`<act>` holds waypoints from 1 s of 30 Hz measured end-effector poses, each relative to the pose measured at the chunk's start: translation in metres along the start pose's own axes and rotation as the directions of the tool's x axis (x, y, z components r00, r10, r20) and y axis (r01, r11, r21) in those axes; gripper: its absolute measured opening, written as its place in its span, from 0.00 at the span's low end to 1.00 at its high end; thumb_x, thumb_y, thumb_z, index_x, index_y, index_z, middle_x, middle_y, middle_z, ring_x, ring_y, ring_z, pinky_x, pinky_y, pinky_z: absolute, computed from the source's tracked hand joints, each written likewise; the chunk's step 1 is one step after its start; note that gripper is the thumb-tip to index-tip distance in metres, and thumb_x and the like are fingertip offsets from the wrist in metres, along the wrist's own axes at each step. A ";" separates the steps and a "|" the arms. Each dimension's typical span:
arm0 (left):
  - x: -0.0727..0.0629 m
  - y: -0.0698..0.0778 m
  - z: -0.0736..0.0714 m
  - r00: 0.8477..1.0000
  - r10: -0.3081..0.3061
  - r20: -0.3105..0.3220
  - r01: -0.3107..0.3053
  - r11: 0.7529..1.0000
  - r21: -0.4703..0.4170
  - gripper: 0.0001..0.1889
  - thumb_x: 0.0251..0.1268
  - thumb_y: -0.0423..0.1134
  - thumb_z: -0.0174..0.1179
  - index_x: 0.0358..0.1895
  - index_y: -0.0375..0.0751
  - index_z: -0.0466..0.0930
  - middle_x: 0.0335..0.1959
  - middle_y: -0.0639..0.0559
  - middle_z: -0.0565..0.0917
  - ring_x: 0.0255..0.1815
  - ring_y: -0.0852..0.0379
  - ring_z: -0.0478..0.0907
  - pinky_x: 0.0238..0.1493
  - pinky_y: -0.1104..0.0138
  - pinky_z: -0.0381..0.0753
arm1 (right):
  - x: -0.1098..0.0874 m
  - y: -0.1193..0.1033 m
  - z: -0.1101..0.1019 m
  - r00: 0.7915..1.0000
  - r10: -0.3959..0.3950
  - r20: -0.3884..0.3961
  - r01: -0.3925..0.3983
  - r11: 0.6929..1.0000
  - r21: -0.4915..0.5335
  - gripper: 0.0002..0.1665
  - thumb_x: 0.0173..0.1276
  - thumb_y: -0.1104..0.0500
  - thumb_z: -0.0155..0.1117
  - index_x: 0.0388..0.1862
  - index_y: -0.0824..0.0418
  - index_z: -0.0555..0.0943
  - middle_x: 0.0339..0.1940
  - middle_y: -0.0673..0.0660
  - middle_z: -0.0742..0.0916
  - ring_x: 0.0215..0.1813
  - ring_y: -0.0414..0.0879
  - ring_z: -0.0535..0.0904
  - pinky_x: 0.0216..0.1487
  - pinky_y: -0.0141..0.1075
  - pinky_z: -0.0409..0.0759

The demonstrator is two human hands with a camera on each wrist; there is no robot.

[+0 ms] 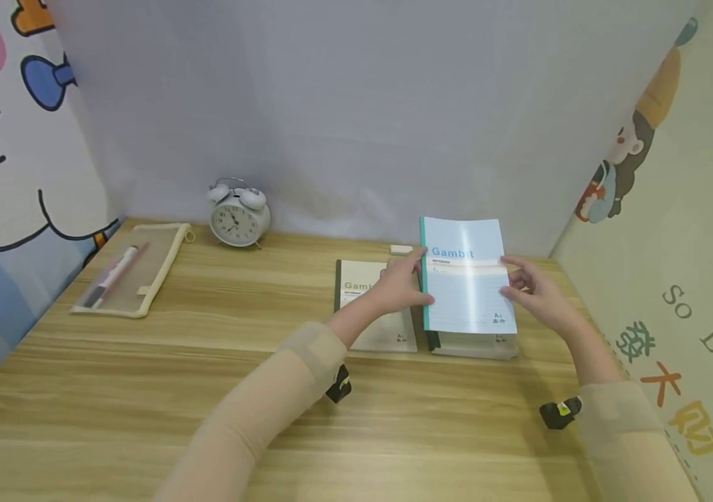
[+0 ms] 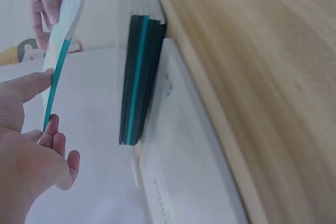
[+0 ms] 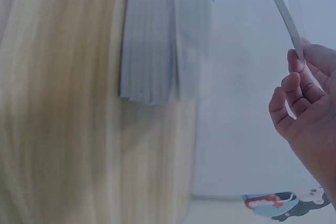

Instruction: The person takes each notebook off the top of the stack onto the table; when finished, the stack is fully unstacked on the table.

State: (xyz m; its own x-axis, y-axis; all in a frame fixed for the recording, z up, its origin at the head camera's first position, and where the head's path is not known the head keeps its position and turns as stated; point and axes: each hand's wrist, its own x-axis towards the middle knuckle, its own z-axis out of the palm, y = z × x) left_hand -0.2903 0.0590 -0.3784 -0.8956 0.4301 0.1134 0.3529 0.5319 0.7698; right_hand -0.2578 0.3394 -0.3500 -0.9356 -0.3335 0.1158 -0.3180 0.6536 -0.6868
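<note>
Both hands hold up a notebook (image 1: 457, 293) with a teal spine and "Gambit" on its cover. My left hand (image 1: 402, 282) pinches its spine side, and my right hand (image 1: 538, 294) pinches the opposite edge. Below it sits a stack of notebooks (image 1: 472, 345), mostly hidden from above; the left wrist view shows its dark spines (image 2: 140, 82) with one teal stripe. In the right wrist view the page edges (image 3: 149, 40) of the stack show, apart from the raised notebook. Left of the stack a dark-spined notebook (image 1: 388, 335) lies flat, partly covered by my left hand.
A white eraser-like block (image 1: 401, 249) lies behind the flat notebook. A white twin-bell alarm clock (image 1: 237, 219) stands near the back wall. At the far left lies a mesh zip pouch (image 1: 158, 272) with a marker (image 1: 119, 268) in it. Walls border the wooden table (image 1: 256, 293).
</note>
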 end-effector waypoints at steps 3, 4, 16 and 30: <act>-0.001 0.001 -0.011 1.000 0.006 -0.015 -0.006 1.000 -0.016 0.49 0.50 0.41 0.71 0.74 0.43 0.51 0.50 0.52 0.78 0.61 0.49 0.66 0.64 0.50 0.60 | 0.003 -0.009 0.000 1.000 0.000 -0.011 0.000 1.000 -0.024 0.32 0.71 0.58 0.57 0.71 0.64 0.61 0.47 0.64 0.78 0.43 0.38 0.72 0.36 0.26 0.71; -0.002 0.002 -0.014 1.000 0.011 -0.016 -0.011 1.000 -0.013 0.49 0.50 0.41 0.71 0.74 0.43 0.51 0.49 0.52 0.78 0.61 0.50 0.66 0.64 0.51 0.60 | 0.005 -0.011 0.000 1.000 -0.003 -0.012 0.002 0.999 -0.039 0.32 0.71 0.57 0.57 0.70 0.64 0.62 0.48 0.63 0.78 0.44 0.39 0.72 0.38 0.25 0.72; -0.020 -0.002 -0.065 0.998 0.042 0.056 -0.041 0.999 -0.028 0.49 0.51 0.38 0.71 0.74 0.37 0.49 0.48 0.48 0.77 0.66 0.46 0.66 0.68 0.54 0.63 | 0.021 -0.043 0.012 0.999 -0.027 0.034 0.030 0.993 -0.111 0.35 0.67 0.53 0.61 0.70 0.62 0.64 0.46 0.60 0.79 0.46 0.49 0.75 0.42 0.27 0.75; -0.054 -0.026 -0.123 0.998 0.000 0.055 -0.004 0.998 0.070 0.47 0.52 0.43 0.70 0.73 0.37 0.52 0.50 0.45 0.75 0.64 0.45 0.64 0.65 0.53 0.64 | 0.047 -0.086 0.054 0.991 -0.112 0.075 0.117 0.990 -0.076 0.37 0.64 0.57 0.66 0.69 0.65 0.65 0.40 0.59 0.77 0.41 0.48 0.72 0.41 0.36 0.73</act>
State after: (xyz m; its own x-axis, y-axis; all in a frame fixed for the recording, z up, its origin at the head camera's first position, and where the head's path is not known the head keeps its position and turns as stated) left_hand -0.2840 -0.0676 -0.3277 -0.8793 0.4698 0.0784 0.3745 0.5803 0.7232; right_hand -0.2659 0.2313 -0.3240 -0.8802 -0.4542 0.1379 -0.4363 0.6597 -0.6119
